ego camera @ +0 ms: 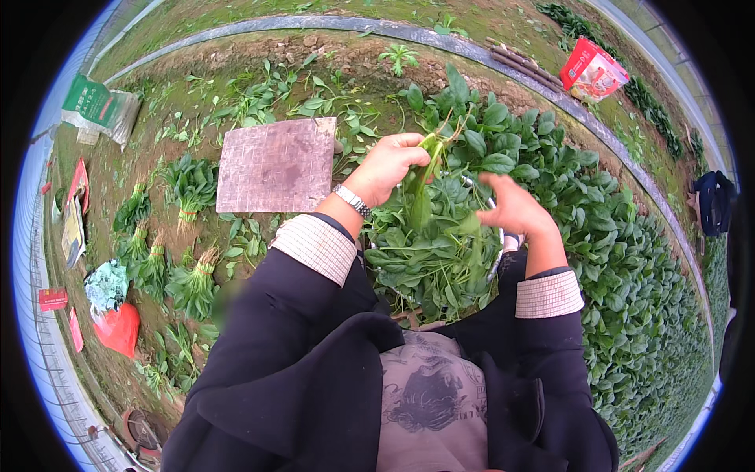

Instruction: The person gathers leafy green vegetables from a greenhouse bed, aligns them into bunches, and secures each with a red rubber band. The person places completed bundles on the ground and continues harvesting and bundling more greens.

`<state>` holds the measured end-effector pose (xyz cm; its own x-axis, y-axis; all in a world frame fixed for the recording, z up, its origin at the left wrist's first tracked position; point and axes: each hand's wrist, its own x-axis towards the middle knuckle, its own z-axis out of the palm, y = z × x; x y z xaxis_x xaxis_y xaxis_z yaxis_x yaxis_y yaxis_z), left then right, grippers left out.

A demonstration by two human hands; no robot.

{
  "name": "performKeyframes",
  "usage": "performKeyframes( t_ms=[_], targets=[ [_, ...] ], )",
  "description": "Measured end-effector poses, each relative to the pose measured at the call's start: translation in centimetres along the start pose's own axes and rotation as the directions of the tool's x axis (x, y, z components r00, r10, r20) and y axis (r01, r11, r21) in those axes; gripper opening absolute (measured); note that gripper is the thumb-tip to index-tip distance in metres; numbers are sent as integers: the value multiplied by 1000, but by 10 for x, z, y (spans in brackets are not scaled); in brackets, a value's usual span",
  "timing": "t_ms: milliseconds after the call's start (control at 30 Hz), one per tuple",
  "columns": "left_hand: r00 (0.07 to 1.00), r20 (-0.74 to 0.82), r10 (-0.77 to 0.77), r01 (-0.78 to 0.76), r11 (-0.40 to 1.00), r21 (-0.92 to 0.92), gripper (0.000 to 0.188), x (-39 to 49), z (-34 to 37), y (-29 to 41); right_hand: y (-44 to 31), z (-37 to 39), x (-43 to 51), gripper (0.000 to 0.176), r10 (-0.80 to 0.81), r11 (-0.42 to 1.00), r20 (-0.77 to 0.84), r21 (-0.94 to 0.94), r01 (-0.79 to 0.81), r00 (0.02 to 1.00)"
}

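Note:
My left hand is closed around a small bunch of leafy greens, roots up and leaves hanging down. To its right, my right hand has its fingers spread, with no plant seen between them; blurred green lies just below it. Beneath both hands is a heap of loose spinach-like leaves between my legs, partly hiding a metal frame. A worn square board lies to the left of my left hand. Farther left, several tied bundles rest on the soil, one of them a leafy bundle with a reddish band.
Dense growing greens fill the right side. A grey edging strip curves across the top and right. A red and white bag stands beyond it. At left are a green and white sack and a red plastic bag.

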<state>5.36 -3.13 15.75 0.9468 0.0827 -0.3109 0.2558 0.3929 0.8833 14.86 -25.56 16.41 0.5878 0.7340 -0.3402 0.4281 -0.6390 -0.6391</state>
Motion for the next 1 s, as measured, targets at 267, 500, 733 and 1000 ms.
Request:
performKeyframes(
  t_ms=[267, 500, 733, 1000],
  targets=[
    [886, 391, -249, 329, 932, -152, 21, 4, 13, -22, -41, 15, 1, 28, -175, 730, -265, 611, 305, 948],
    [925, 333, -181, 138, 979, 148, 55, 4, 23, -20, -26, 20, 13, 34, 4, 842, -463, 479, 247, 886],
    [964, 223, 143, -245, 801, 547, 64, 7, 25, -33, -18, 36, 17, 75, 91, 826, -382, 545, 145, 920],
    [976, 96, 194, -204, 670, 713, 47, 1, 19, -20, -14, 8, 11, 24, 29, 683, -197, 720, 124, 980]
  ],
)
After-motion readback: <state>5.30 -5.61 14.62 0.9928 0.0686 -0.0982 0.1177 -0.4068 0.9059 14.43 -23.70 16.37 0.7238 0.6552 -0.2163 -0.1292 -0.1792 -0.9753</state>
